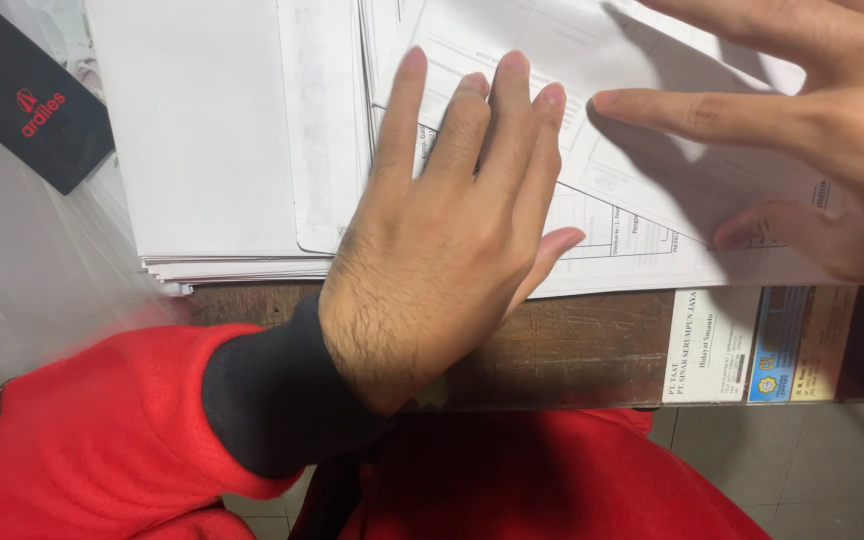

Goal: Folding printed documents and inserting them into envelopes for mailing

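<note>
**2 hands flat on a spread of paper**

2 bare hands press down on printed sheets at the near edge of a dark wooden table. The left hand lies palm down, its 4 fingers straight and close together, the thumb angled out to the right; it grasps nothing and only rests on the printed form, a white sheet with ruled boxes. Its wrist comes out of a black cuff inside a red sleeve.

The right hand enters from the upper right, fingers spread wide, 1 finger pointing left toward the left hand's fingertips. It is also open and flat, touching a tilted sheet that lies over the form; nothing is pinched between its fingers.

Left of the left hand sits a thick stack of white paper, its edges fanned at the table's rim. A black item with a red mark lies at the upper left, beside clear plastic. At the table's edge on the right lie a white label and a coloured card.
</note>
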